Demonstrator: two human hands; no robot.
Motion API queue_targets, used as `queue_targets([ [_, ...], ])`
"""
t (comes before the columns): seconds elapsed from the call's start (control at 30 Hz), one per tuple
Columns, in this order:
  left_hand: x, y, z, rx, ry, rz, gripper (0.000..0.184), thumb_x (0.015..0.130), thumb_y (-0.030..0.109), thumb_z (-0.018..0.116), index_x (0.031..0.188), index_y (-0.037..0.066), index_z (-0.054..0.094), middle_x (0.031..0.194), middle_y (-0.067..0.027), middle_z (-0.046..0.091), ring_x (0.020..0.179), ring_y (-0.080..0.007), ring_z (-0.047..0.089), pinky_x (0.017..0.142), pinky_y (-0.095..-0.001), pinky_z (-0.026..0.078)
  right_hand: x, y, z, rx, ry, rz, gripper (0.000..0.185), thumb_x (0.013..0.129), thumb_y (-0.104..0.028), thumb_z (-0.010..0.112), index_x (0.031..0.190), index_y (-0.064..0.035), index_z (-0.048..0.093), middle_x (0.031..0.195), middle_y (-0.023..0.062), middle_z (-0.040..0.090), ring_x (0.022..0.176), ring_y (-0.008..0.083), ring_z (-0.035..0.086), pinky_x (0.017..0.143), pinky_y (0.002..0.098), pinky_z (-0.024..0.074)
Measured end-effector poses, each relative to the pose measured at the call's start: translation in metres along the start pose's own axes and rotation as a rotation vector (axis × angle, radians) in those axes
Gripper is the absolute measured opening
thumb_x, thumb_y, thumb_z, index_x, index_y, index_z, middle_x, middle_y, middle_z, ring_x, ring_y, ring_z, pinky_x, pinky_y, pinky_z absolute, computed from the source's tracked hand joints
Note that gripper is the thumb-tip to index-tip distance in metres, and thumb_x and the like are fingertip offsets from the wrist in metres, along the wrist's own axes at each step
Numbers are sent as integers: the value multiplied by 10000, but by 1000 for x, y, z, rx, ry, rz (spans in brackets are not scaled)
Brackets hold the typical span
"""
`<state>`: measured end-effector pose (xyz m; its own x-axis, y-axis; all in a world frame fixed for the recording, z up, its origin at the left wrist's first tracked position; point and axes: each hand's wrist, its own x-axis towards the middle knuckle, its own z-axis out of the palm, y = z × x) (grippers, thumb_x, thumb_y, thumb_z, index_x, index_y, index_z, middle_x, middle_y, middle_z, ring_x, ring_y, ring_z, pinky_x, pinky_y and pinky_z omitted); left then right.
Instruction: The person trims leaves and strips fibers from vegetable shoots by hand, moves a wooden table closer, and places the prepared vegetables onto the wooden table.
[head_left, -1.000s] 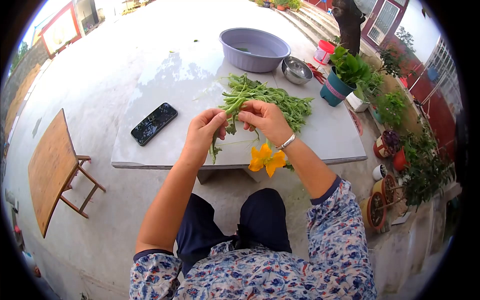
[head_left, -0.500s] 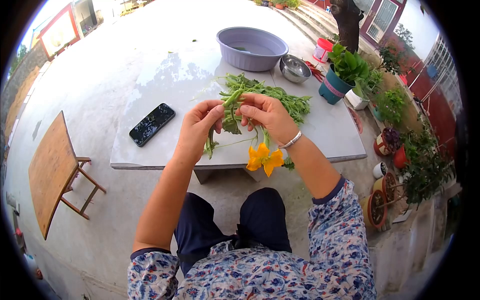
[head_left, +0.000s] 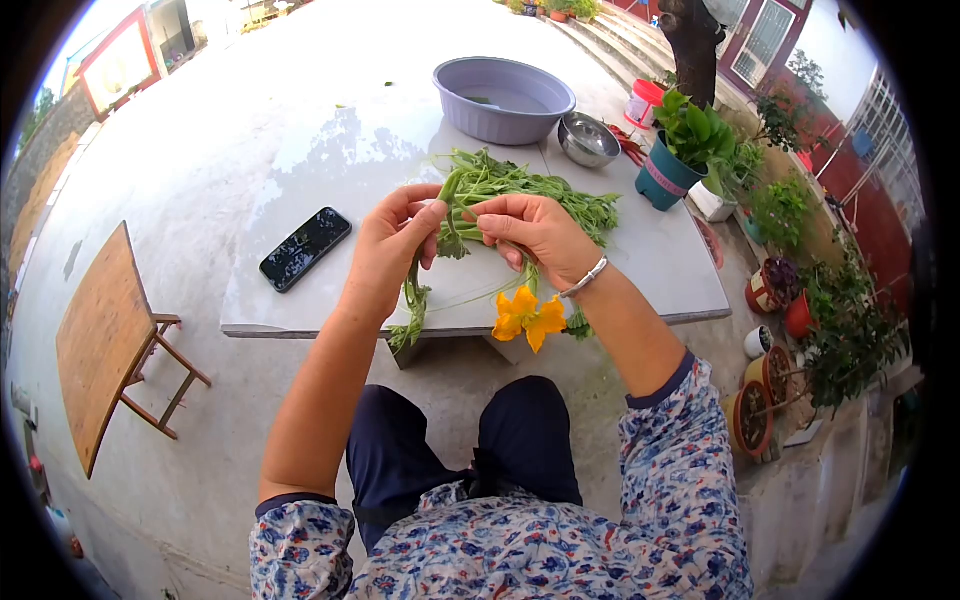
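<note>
My left hand [head_left: 397, 238] is closed round a leafy green vine shoot [head_left: 452, 188], whose tip rises above the thumb and whose leafy end [head_left: 410, 318] hangs past the table's front edge. Close beside it, my right hand [head_left: 535, 238] pinches a thin green strand near that shoot; where the strand joins is hard to make out. Below the right palm hangs a yellow squash flower [head_left: 530, 318] on a green stem, over the table edge. Beyond both hands a pile of green vine shoots [head_left: 570, 200] lies on the table [head_left: 310, 312].
A black phone [head_left: 305, 249] lies on the left of the table. Toward the back stand a grey-purple basin [head_left: 500, 125] and a metal bowl [head_left: 588, 140]. A potted plant [head_left: 665, 175] is at the right corner. A wooden stool [head_left: 105, 345] stands on the left.
My hands have drawn slightly apart, with a thin strand now showing between them. The left hand's shoot has turned more upright, and its leafy end hangs lower. The flower has barely moved.
</note>
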<state>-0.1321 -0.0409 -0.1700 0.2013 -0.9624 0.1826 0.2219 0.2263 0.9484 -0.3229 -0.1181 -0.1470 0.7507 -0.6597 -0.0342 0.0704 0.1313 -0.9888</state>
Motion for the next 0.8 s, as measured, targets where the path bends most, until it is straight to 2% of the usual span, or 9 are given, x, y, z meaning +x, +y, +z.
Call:
queue_targets([
  [0.13, 0, 2, -1, 13, -7, -12, 226, 936, 178, 594, 1015, -32, 624, 717, 2, 541, 566, -58, 471, 506, -205, 380, 1, -3, 1, -69, 33, 31, 233, 920, -159, 625, 1081, 10, 631, 789, 9, 592, 527, 27, 490, 457, 169, 379],
  [0.27, -3, 4, -4, 39, -10, 1, 248, 941, 208, 592, 1016, -26, 629, 672, 12, 520, 545, -52, 452, 488, -202, 357, -2, -8, 12, -271, 83, -32, 238, 915, -163, 633, 1076, 13, 638, 781, 6, 602, 548, 17, 490, 478, 160, 372],
  [0.37, -7, 7, -3, -16, 17, -65, 240, 941, 217, 593, 1008, -10, 628, 643, 31, 495, 535, -42, 436, 473, -196, 336, -4, -7, 15, -444, 92, -132, 246, 885, -194, 661, 1030, 5, 667, 762, 17, 636, 588, 49, 527, 513, 207, 420],
  [0.43, -10, 10, -4, -14, -10, -95, 223, 948, 212, 581, 998, 2, 634, 671, 34, 501, 535, -35, 440, 461, -190, 328, 1, -1, 15, -601, 125, -397, 241, 884, -186, 658, 1035, 2, 676, 766, 21, 651, 621, 52, 547, 540, 217, 432],
  [0.47, -11, 11, -5, -11, -37, -123, 209, 955, 208, 568, 988, 15, 640, 700, 38, 507, 534, -29, 443, 449, -185, 320, -1, -2, 15, -601, 125, -397, 241, 884, -186, 658, 1035, 2, 676, 766, 21, 651, 621, 52, 547, 540, 217, 432],
  [0.53, -12, 10, -7, -47, -35, -134, 203, 955, 209, 566, 979, 19, 634, 689, 42, 495, 527, -28, 433, 442, -184, 305, -9, -15, 25, -642, 80, -225, 275, 914, -201, 618, 1089, 7, 661, 808, 31, 658, 616, 56, 553, 511, 201, 421],
  [0.57, -13, 10, -8, -82, -34, -144, 198, 955, 210, 564, 969, 23, 628, 677, 46, 482, 520, -27, 422, 435, -182, 290, -10, -16, 25, -640, 81, -222, 275, 914, -201, 618, 1089, 7, 661, 808, 31, 658, 616, 56, 553, 511, 201, 421],
  [0.67, -17, 11, -15, -127, 66, -139, 189, 953, 210, 565, 961, 29, 621, 682, 40, 485, 518, -29, 422, 432, -182, 292, -9, -17, 18, -139, -100, 61, 362, 977, -232, 499, 1200, 42, 580, 916, 79, 660, 635, 86, 599, 459, 173, 418],
  [0.8, -22, 9, -26, -130, 110, -102, 189, 953, 212, 566, 944, 30, 618, 691, 30, 487, 517, -32, 421, 433, -181, 294, -16, -16, 17, 40, -172, 201, 367, 966, -189, 498, 1219, 72, 548, 935, 122, 667, 661, 126, 639, 470, 196, 467],
])
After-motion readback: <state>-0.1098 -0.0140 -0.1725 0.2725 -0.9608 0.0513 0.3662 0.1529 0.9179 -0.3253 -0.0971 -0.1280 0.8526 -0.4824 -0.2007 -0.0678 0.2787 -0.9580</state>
